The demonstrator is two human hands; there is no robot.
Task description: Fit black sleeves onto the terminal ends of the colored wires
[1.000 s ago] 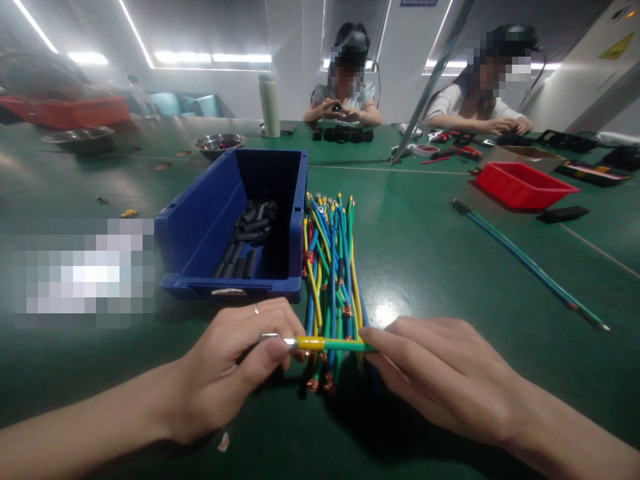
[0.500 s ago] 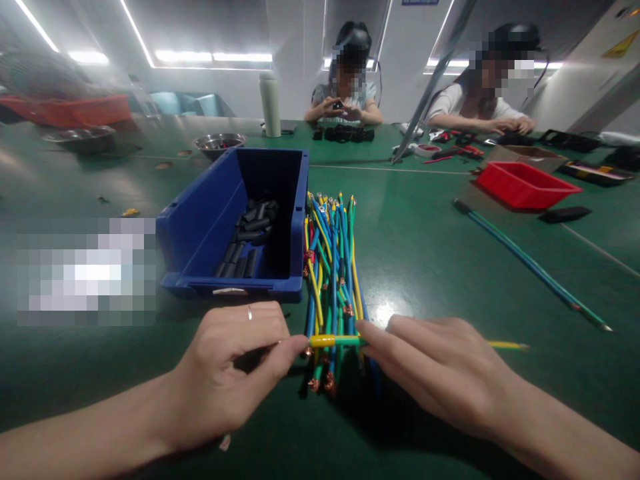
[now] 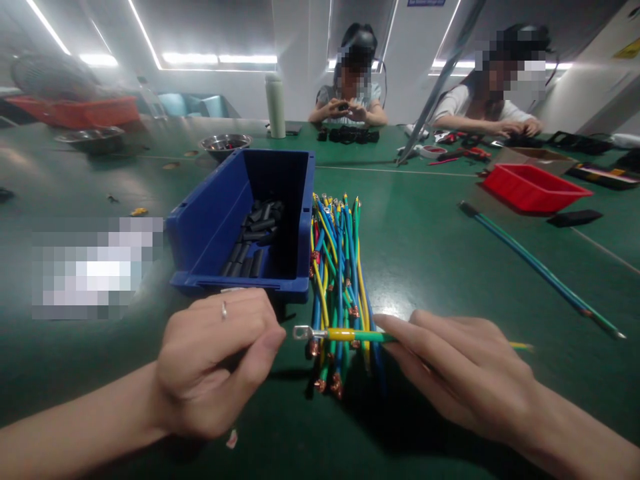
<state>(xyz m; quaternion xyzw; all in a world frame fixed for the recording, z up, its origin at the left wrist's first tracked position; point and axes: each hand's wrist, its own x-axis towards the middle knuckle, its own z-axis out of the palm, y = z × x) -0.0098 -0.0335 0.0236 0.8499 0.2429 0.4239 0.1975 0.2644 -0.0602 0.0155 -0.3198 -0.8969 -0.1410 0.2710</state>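
Observation:
My right hand (image 3: 450, 373) is closed around a green-and-yellow cable (image 3: 370, 337), which lies level across my view. Its left end carries a silver ring-type cable lug (image 3: 303, 333) with a yellow sleeve (image 3: 341, 335) beside it. My left hand (image 3: 215, 367), wearing a ring, is just left of the lug with a small gap between. Its fingers are curled with the thumb against them, and nothing shows in them. Under the held cable lies a bundle of blue, green and yellow cables (image 3: 341, 267), several with bare copper ends toward me.
A blue bin (image 3: 200, 200) holding short black tubes (image 3: 263, 220) stands left of the bundle. To the right lie a separate blue-green cable pair (image 3: 540, 267) and a red tray (image 3: 537, 190). A metal bowl (image 3: 225, 143) and flask (image 3: 275, 107) stand farther back. Two people work across the table.
My left hand has come off the cable's end and moved left, exposing the silver lug. The right hand still holds the cable, now slightly farther right in view.

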